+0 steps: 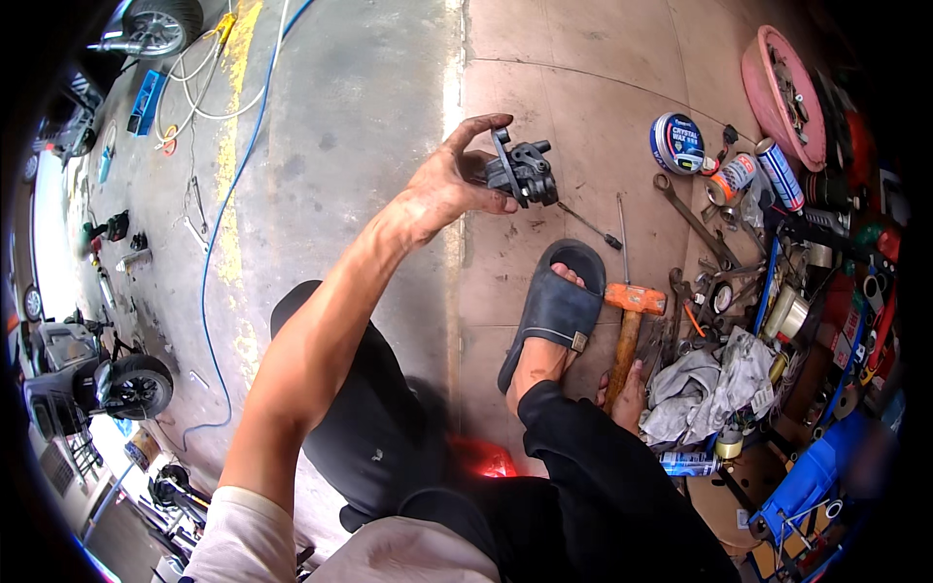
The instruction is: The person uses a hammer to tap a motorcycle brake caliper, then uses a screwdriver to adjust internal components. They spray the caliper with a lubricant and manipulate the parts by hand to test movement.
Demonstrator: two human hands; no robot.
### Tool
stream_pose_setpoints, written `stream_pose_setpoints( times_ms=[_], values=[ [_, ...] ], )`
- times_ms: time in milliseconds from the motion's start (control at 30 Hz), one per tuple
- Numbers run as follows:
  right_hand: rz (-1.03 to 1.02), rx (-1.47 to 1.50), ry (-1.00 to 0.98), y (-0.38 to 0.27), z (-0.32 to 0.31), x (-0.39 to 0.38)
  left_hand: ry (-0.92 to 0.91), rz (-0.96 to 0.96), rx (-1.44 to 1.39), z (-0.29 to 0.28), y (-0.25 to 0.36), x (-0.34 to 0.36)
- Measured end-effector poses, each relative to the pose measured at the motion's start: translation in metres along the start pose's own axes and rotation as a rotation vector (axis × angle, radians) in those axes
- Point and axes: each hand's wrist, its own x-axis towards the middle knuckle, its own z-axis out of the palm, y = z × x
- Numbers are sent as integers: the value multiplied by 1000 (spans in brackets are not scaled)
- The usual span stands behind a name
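Note:
My left hand (447, 189) is stretched out ahead over the floor. Its thumb and fingers clasp a dark metal part that looks like a brake caliper (525, 175). Low beside my right foot, my right hand (630, 400) grips a hammer (624, 355) by its wooden handle. The hammer's orange head points away from me, just right of my black sandal (559, 303). A thin screwdriver-like tool (593, 226) with a dark end lies on the tiles between the caliper and the hammer. The fingers of my right hand are partly hidden by the handle.
At right lie a large wrench (695, 222), a round wax tin (677, 144), spray cans (779, 175), grey rags (714, 384) and a pink basin (763, 83) of parts. A blue hose (225, 209) crosses the floor at left, near a scooter wheel (141, 387).

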Motion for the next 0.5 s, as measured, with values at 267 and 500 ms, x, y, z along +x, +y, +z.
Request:
stream_pose_setpoints(
  times_ms=[267,500],
  values=[
    [-114,-27,177,21,10,21,-71,26,-299,11,14,-31],
    [-134,76,178,45,8,45,-171,-10,-584,5,16,-54]
  ],
)
